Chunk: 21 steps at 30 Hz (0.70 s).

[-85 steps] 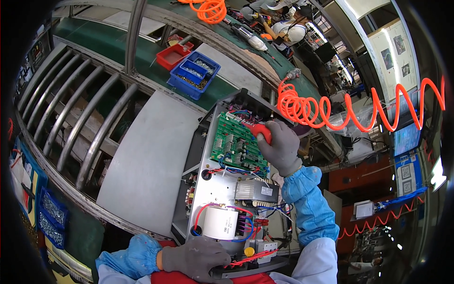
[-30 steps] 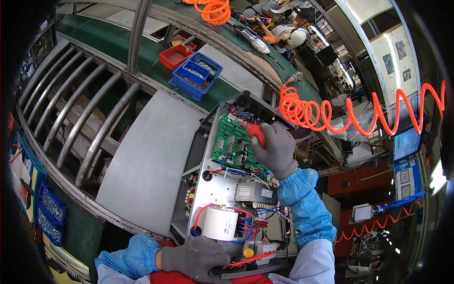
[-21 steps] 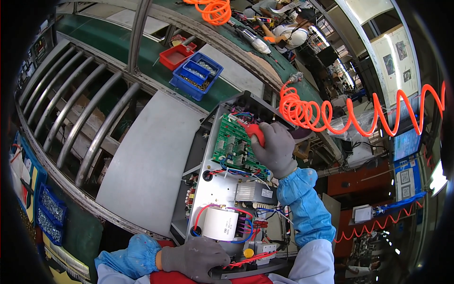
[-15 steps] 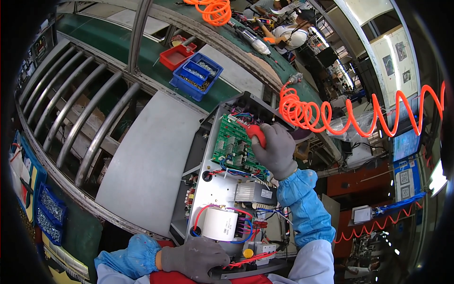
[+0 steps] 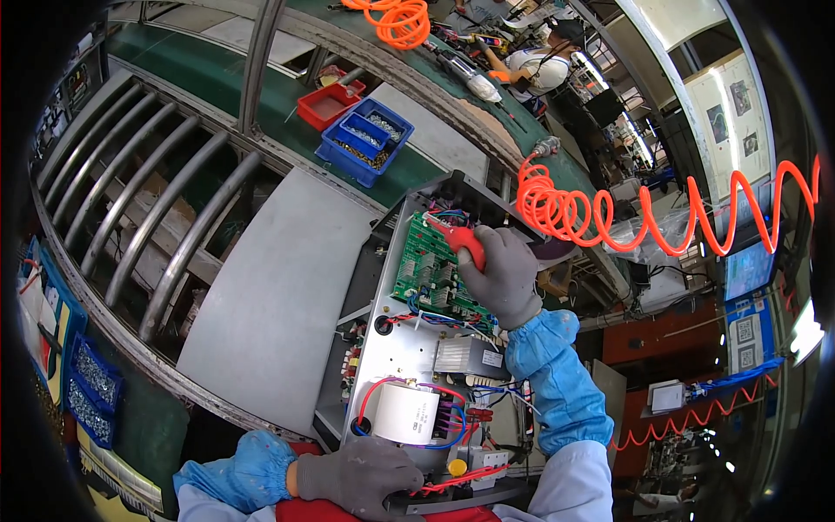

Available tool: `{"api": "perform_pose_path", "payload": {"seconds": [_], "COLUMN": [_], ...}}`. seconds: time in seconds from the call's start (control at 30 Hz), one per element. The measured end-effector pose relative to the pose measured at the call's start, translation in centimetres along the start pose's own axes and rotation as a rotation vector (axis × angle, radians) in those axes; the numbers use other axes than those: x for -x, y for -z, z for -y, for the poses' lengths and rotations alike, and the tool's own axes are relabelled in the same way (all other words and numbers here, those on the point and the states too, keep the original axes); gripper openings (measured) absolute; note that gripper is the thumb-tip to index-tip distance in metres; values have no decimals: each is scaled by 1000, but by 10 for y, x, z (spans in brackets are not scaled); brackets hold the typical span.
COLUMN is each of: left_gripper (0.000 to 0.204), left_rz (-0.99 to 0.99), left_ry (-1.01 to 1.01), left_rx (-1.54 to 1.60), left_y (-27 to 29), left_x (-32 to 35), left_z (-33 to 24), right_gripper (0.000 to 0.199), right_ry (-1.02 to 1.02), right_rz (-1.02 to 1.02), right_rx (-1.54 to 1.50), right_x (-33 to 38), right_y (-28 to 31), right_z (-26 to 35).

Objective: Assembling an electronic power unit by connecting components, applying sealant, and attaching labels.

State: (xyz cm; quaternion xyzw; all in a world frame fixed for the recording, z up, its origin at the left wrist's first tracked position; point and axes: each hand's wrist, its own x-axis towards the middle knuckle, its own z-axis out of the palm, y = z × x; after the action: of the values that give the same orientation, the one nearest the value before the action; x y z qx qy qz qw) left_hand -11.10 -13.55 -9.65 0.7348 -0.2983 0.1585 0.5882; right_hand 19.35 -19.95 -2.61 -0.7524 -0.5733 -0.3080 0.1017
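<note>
Bench [image 5: 191,74] bkgd; red-handled tool [image 5: 464,241] in R grip [image 5: 504,277].

Lies open and lengthwise as a long grey metal chassis [image 5: 404,342]. Carries a green circuit board [image 5: 426,268] in its far half, then a grey block-shaped component [image 5: 470,357] and a thick white cylinder [image 5: 407,411] nearer, looped by red and blue wires [image 5: 369,388]. Slants over the board as a red-handled tool [image 5: 467,248], gripped at the handle and pointing toward the far left corner; too small at the tip to tell touching from just above.
</note>
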Motion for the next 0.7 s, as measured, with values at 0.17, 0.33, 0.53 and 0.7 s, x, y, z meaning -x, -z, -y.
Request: {"api": "perform_pose_path", "payload": {"seconds": [0.17, 0.33, 0.53, 0.7], "left_gripper": [42, 42, 42, 43], "left_rz": [-17, -19, 23, 0], "left_ry": [-16, -10, 5, 1], "left_rx": [-5, 10, 10, -6], "left_y": [-3, -5, -2, -3], "left_x": [1, -2, 2, 1], "left_z": [2, 1, 4, 1], "right_gripper": [28, 27, 26, 26], "right_ry": [0, -17, -17, -19], "right_rz": [-4, -8, -1, 0], "right_rx": [26, 27, 40, 53], "right_x": [0, 4, 3, 2], "right_y": [1, 5, 2, 4], "right_z": [0, -3, -3, -1]}}
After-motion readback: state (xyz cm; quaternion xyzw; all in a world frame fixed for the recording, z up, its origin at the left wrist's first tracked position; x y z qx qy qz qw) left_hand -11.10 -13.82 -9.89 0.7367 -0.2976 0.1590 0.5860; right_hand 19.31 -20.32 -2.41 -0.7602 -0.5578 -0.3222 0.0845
